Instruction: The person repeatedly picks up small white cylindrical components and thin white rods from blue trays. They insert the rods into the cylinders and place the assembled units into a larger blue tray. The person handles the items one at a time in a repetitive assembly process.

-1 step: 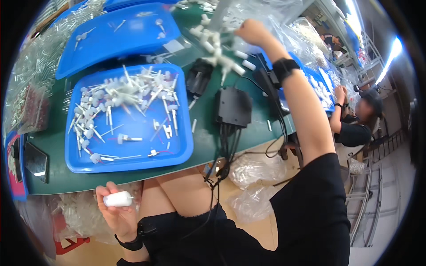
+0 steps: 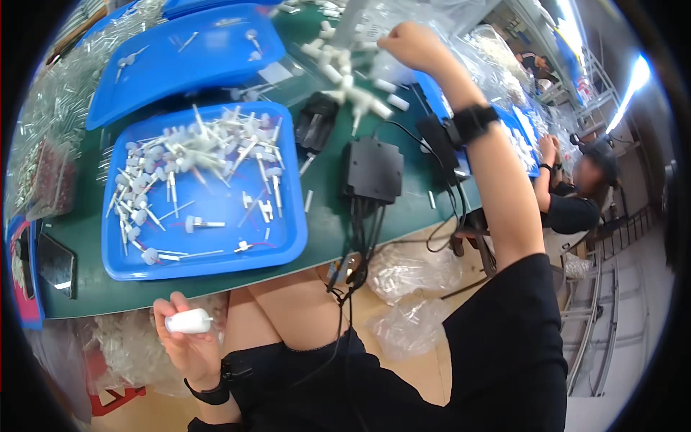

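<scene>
Below the table's front edge, my left hand (image 2: 196,353) holds a small white plastic cylinder (image 2: 188,321) with a thin tip on its right end. The fingers are wrapped round it from behind. My right hand (image 2: 417,49) is stretched far across the table, beside a loose pile of white plastic cylinders (image 2: 332,73) and a clear plastic bag (image 2: 450,16). Its fingers are curled together and partly hidden, so what they hold, if anything, does not show. A blue tray (image 2: 209,268) between my hands contains many white stems with round pale heads and thin wires.
A second blue tray (image 2: 162,79) lies behind the first. A black box with cables (image 2: 374,171) and a black clamp-like device (image 2: 317,122) stand mid-table. At far left are a phone (image 2: 56,265) and a clear bin (image 2: 54,180). A co-worker (image 2: 576,194) sits at right.
The whole view has shifted slightly left. My right hand is a little farther away across the table, while my left hand keeps the white cylinder.
</scene>
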`<state>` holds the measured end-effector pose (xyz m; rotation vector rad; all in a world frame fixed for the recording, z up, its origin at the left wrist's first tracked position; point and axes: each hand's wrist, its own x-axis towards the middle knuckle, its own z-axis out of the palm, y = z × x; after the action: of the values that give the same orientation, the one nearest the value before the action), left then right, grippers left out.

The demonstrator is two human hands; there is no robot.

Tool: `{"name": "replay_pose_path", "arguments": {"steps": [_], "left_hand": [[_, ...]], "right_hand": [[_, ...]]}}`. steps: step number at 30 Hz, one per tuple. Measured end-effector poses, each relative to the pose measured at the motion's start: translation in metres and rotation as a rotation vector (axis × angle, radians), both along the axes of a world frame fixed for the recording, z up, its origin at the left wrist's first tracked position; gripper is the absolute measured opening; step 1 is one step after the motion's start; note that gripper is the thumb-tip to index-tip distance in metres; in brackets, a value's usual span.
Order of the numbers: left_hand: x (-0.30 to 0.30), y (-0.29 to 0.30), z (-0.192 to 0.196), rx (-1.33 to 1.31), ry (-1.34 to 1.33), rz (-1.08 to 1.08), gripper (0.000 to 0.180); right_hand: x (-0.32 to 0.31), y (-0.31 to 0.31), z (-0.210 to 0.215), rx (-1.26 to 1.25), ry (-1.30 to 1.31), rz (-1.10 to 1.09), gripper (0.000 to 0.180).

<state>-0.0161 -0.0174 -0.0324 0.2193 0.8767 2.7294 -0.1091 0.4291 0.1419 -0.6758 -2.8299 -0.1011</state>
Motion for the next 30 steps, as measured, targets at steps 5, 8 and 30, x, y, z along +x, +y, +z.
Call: {"name": "replay_pose_path", "arguments": {"steps": [5,8,30], "left_hand": [[-0.002,0.022,0.009,-0.010,0.044,-0.007,0.039],[0.004,0.030,0.012,-0.039,0.144,-0.143,0.041],[0.037,0.032,0.031,-0.019,0.203,-0.224,0.049]], "right_hand": [[0.148,-0.156,0.048,-0.800,0.072,0.283,0.018],[0.199,-0.209,-0.010,-0.878,0.123,0.579,0.026],[0.211,-0.264,-0.096,-1.147,0.421,0.548,0.036]]}}
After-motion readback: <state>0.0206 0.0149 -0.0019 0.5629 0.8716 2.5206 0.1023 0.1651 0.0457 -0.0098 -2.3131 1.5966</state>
